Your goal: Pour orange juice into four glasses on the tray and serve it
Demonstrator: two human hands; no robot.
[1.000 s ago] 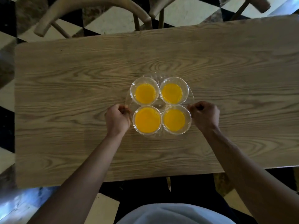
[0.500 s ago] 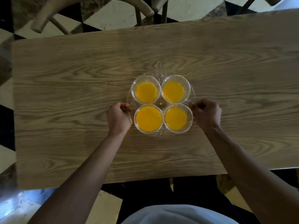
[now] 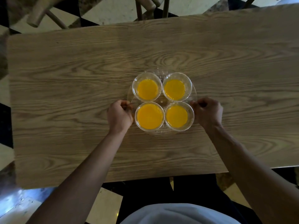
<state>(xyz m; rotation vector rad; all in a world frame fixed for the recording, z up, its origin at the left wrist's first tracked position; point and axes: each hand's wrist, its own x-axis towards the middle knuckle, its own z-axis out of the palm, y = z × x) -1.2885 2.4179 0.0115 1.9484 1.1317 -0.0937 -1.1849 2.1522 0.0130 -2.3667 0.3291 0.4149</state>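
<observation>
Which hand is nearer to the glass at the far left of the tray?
Left. The left hand grips the tray rim just below and beside the far-left glass. The right hand grips the opposite rim, with two glasses between.

Tray (image 3: 130,96) sits mid-table (image 3: 64,94), four glasses (image 3: 147,86) on it in a two-by-two block, rims touching or nearly so. Left hand (image 3: 119,116) at the tray's left edge, right hand (image 3: 207,110) at its right edge. Chairs (image 3: 142,7) behind the table's far side.
</observation>
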